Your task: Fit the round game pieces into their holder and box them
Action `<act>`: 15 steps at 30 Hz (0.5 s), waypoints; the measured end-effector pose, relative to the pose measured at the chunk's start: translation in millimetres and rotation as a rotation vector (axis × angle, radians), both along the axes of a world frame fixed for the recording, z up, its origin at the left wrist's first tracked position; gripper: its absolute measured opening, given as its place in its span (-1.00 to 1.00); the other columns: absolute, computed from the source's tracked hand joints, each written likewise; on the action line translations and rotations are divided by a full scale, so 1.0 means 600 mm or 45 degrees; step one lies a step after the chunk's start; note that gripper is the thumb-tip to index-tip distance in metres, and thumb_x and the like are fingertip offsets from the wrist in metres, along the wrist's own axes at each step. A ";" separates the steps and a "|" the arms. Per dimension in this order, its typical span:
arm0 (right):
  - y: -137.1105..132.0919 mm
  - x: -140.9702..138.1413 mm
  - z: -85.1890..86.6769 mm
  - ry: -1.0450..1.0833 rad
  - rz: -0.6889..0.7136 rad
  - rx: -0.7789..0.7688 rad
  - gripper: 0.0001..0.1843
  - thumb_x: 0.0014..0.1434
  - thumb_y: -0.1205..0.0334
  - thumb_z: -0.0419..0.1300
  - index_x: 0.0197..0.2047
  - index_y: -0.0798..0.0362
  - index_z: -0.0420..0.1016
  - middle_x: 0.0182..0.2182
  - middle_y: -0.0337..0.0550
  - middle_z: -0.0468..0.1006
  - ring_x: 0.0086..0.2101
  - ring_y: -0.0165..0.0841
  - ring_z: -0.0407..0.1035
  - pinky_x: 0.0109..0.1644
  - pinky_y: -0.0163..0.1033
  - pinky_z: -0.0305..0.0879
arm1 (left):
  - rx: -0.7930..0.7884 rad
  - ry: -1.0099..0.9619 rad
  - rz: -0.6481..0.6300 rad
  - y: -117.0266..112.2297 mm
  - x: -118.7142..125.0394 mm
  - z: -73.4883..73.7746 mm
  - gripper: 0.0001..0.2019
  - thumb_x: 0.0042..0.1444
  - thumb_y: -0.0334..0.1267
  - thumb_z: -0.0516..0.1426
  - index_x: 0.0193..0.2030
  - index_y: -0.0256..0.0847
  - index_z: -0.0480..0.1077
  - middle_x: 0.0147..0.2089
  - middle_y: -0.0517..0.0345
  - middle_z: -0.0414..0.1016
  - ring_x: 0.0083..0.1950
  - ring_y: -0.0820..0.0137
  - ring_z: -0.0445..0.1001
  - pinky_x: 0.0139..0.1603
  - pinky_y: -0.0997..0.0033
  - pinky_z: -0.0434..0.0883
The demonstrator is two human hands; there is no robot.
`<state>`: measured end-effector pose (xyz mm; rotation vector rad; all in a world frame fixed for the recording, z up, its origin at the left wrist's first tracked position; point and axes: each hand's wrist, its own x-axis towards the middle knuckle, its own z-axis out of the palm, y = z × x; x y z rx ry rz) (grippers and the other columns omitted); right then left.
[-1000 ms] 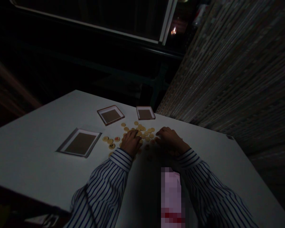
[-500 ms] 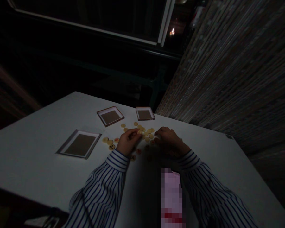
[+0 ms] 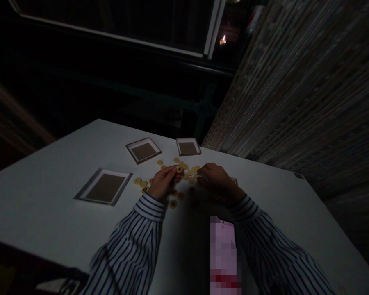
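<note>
Several small round yellowish game discs [image 3: 188, 169] lie scattered on a white table [image 3: 49, 205] in dim light. My left hand [image 3: 161, 182] is raised a little over them, thumb and fingers pinched on one disc [image 3: 179, 168] with a dark mark. My right hand [image 3: 214, 178] rests curled, palm down, on the right part of the pile; what lies under its fingers is hidden. Both arms wear striped sleeves.
Three shallow square trays lie on the table: a large one [image 3: 103, 186] at the left, a second [image 3: 143, 150] behind the discs, a third [image 3: 188, 146] near the far edge. A brick wall [image 3: 295, 102] runs along the right. Darkness lies beyond the table's far edge.
My left hand has turned from lying flat on the discs to a pinch and lifted one disc. My right hand has barely shifted.
</note>
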<state>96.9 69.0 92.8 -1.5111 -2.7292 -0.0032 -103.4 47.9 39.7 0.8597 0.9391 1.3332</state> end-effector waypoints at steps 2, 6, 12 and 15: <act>-0.001 -0.003 -0.002 0.043 0.021 0.033 -0.68 0.17 0.13 0.04 -0.06 0.06 0.41 -0.11 -0.03 0.44 -0.11 -0.23 0.28 -0.10 -0.18 0.13 | -0.004 -0.005 -0.001 0.000 0.000 0.002 -0.55 -0.16 -0.03 0.25 -0.20 -0.34 0.47 -0.31 0.02 0.53 -0.40 0.50 0.41 -0.33 0.46 0.35; -0.004 -0.017 -0.007 0.171 0.086 0.108 -0.70 0.19 0.16 0.03 -0.05 0.04 0.41 -0.14 -0.07 0.47 -0.13 -0.29 0.28 -0.09 -0.21 0.11 | 0.016 0.001 -0.007 0.001 0.001 0.000 -0.57 -0.16 -0.04 0.25 -0.21 -0.35 0.47 -0.31 0.02 0.53 -0.39 0.49 0.41 -0.34 0.47 0.33; -0.017 -0.052 -0.002 0.306 0.199 0.215 -0.67 0.19 0.11 0.06 -0.03 0.07 0.39 -0.18 -0.07 0.48 -0.16 -0.32 0.30 -0.10 -0.24 0.09 | -0.002 0.011 -0.044 0.002 0.005 -0.006 -0.56 -0.16 -0.06 0.26 -0.17 -0.31 0.45 -0.35 0.11 0.51 -0.40 0.50 0.41 -0.32 0.47 0.33; -0.021 -0.063 0.002 0.341 0.249 0.209 -0.63 0.19 0.05 0.06 -0.01 0.07 0.37 -0.19 -0.08 0.48 -0.16 -0.31 0.30 -0.12 -0.25 0.09 | 0.013 0.052 -0.060 -0.002 0.006 -0.001 -0.58 -0.15 -0.05 0.26 -0.19 -0.30 0.45 -0.35 0.10 0.51 -0.38 0.47 0.42 -0.31 0.45 0.35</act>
